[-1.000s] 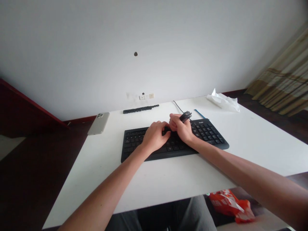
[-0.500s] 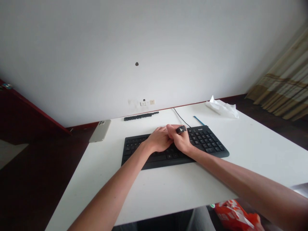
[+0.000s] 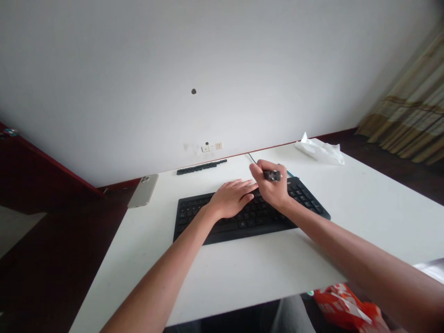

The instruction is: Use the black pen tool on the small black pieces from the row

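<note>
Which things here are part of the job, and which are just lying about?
Part of the job: right hand holding a small black object; left hand; keyboard.
Lying about: phone; tissue; black strip; orange bag.

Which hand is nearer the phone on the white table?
Left. The left hand lies over the black keyboard, to the right of the phone; the right hand, pinching a small black object, is farther right, over the keyboard's right half.

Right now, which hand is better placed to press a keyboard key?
Left, probably: the left hand rests empty on the keyboard, while the right hand pinches a small black object.
</note>
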Motion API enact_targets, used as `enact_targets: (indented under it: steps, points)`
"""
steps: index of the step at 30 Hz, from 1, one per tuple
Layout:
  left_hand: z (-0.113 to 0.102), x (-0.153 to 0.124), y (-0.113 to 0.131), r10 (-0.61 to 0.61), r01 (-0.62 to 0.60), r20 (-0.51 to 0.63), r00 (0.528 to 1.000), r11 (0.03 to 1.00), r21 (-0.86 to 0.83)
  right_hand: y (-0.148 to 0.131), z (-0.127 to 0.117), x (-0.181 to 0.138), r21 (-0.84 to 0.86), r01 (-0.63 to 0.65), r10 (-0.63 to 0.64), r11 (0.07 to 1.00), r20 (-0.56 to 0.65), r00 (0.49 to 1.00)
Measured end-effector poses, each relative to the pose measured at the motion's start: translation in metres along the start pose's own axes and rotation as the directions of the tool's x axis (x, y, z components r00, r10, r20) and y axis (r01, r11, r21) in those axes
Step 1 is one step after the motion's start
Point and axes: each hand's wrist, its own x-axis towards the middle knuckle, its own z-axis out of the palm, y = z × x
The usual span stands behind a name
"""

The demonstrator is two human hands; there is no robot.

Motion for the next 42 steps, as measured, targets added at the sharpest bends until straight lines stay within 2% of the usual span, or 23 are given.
enact_targets:
  steps: [7, 10, 12, 15, 17, 18, 20, 23, 25, 27, 29, 31, 32, 35, 39, 42]
  points:
    - [-0.001, -0.001, -0.001, -0.126, 0.120, -0.038, 0.991, 0.986, -0.118, 0.021, 0.001, 0.014, 0.096, -0.104, 0.100, 0.990, 0.046, 0.994]
    - [-0.002, -0.004, -0.004, -0.147, 0.116, -0.125, 0.981, 0.967, -0.226, 0.030, 0.001, 0.016, 0.088, -0.111, 0.108, 0.990, 0.042, 0.993]
    - [-0.004, -0.006, -0.006, -0.204, 0.137, -0.209, 0.956, 0.945, -0.296, 0.034, 0.001, 0.017, 0.071, -0.101, 0.098, 0.992, 0.035, 0.995]
    - [-0.011, -0.008, -0.007, -0.345, 0.239, -0.348, 0.872, 0.919, -0.313, 0.037, 0.002, 0.017, 0.048, -0.093, 0.091, 0.994, 0.053, 0.994]
    - [-0.017, -0.010, -0.003, -0.375, 0.259, -0.397, 0.838, 0.912, -0.317, 0.036, 0.004, 0.014, 0.071, -0.087, 0.079, 0.994, 0.112, 0.991]
    - [-0.019, -0.011, 0.000, -0.369, 0.239, -0.390, 0.843, 0.908, -0.343, 0.034, 0.005, 0.012, 0.091, -0.088, 0.071, 0.992, 0.170, 0.983]
    - [-0.023, -0.016, 0.009, -0.334, 0.170, -0.310, 0.890, 0.875, -0.454, 0.030, 0.007, 0.007, 0.126, -0.118, 0.070, 0.985, 0.332, 0.941]
    - [-0.023, -0.028, 0.015, -0.275, 0.113, -0.144, 0.951, 0.738, -0.665, 0.025, 0.006, 0.005, 0.104, -0.139, 0.055, 0.985, 0.571, 0.819]
    - [-0.024, -0.038, 0.007, -0.293, 0.110, -0.099, 0.951, 0.620, -0.777, 0.024, 0.001, 0.010, 0.011, -0.062, 0.039, 0.998, 0.668, 0.743]
    - [-0.028, -0.048, -0.012, -0.390, 0.093, -0.131, 0.912, 0.505, -0.858, 0.027, -0.008, 0.018, -0.153, 0.047, 0.080, 0.987, 0.728, 0.681]
    - [-0.036, -0.057, -0.038, -0.511, 0.042, -0.213, 0.832, 0.441, -0.896, 0.031, -0.017, 0.027, -0.299, 0.120, 0.161, 0.947, 0.763, 0.627]
    - [-0.046, -0.068, -0.065, -0.573, -0.027, -0.270, 0.774, 0.396, -0.918, 0.036, -0.024, 0.033, -0.363, 0.112, 0.244, 0.925, 0.793, 0.559]
    - [-0.050, -0.073, -0.077, -0.590, -0.058, -0.282, 0.757, 0.369, -0.928, 0.038, -0.026, 0.035, -0.380, 0.095, 0.273, 0.920, 0.796, 0.541]
    - [-0.059, -0.087, -0.104, -0.617, -0.091, -0.217, 0.756, 0.229, -0.969, 0.039, -0.027, 0.035, -0.413, 0.051, 0.325, 0.909, 0.781, 0.533]
    - [-0.058, -0.097, -0.119, -0.610, -0.134, -0.129, 0.782, 0.037, -0.990, 0.030, -0.024, 0.033, -0.422, 0.092, 0.314, 0.902, 0.789, 0.528]
    - [-0.055, -0.098, -0.123, -0.599, -0.176, -0.114, 0.792, -0.046, -0.983, 0.026, -0.022, 0.031, -0.420, 0.046, 0.323, 0.906, 0.759, 0.566]
